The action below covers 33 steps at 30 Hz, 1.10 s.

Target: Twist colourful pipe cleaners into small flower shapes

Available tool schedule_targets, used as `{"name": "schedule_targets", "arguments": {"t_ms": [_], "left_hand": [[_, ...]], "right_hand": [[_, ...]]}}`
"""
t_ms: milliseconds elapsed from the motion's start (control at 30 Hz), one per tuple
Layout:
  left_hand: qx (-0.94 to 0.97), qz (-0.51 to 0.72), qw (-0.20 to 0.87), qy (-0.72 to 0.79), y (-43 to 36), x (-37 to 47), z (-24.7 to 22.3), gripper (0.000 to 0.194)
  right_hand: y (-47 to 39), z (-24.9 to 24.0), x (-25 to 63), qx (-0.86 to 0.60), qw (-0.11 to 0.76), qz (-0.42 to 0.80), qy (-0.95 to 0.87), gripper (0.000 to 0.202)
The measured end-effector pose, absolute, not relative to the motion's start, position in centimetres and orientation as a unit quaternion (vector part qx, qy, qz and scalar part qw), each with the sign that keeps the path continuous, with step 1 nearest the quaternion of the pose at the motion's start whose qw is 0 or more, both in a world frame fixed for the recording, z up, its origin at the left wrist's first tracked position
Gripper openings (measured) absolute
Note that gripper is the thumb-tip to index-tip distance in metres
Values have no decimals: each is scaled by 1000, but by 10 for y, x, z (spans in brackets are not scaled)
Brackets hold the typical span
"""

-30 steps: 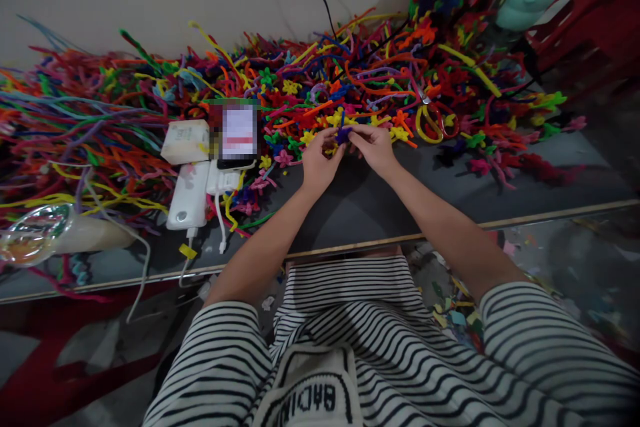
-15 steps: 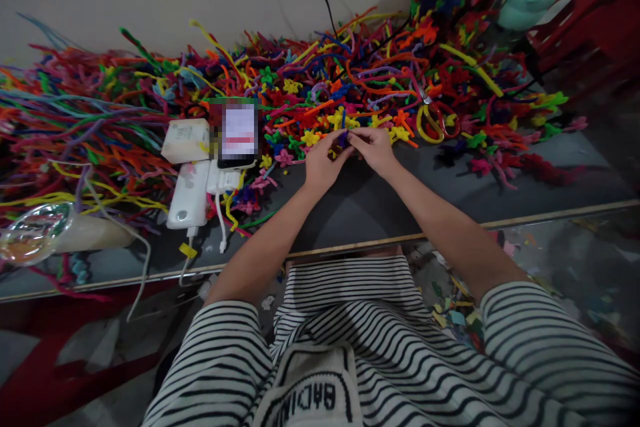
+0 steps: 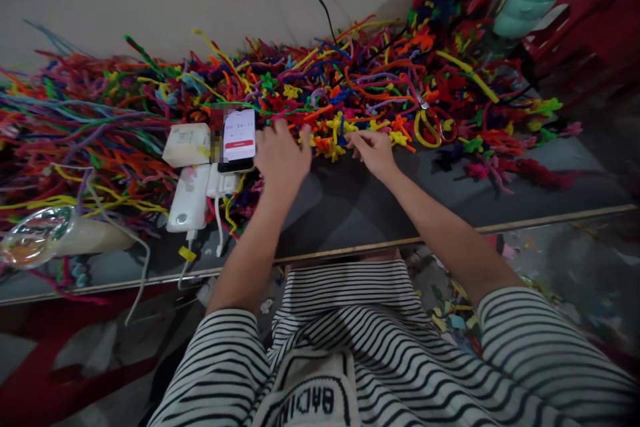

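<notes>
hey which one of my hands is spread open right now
Your left hand, the one beside the phone. It is splayed, while your right hand, nearer the scissors, is pinched together.

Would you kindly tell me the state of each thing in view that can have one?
Left hand, fingers spread beside the phone.
Right hand, fingers bent; whether closed on anything is unclear.
Fuzzy stems, loosely heaped, some flower-shaped.
Phone, screen lit.
White power bank, plugged in.
Scissors, lying unheld; blade opening unclear.
Cup, lidded.
</notes>
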<state>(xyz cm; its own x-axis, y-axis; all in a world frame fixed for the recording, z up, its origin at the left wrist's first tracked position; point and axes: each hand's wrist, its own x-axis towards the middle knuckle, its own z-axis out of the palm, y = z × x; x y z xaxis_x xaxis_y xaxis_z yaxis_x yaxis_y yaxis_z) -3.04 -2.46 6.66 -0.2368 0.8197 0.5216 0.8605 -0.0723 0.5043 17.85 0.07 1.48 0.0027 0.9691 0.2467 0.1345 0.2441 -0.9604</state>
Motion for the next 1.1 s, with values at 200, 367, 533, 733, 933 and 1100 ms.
{"name": "schedule_targets", "arguments": {"t_ms": [200,367,533,733,933,1100], "left_hand": [[-518,-217,39,-826,28,-105,104,108],[-547,-151,-55,-822,52,-132,91,105],[-537,-76,-19,-840,51,-126,94,96],[-557,-147,-32,-817,53,-131,92,95],[-537,-165,37,-826,29,-104,108,75],[-683,-129,-53,-717,-10,-51,116,41]], "right_hand": [[-1,15,178,-477,511,396,-595,58],[-2,15,179,-474,508,388,-606,48],[-1,13,181,-472,512,382,-608,46],[-2,16,182,-480,520,362,-606,50],[1,21,186,-505,552,293,-595,54],[0,17,188,-515,531,259,-622,59]]}}
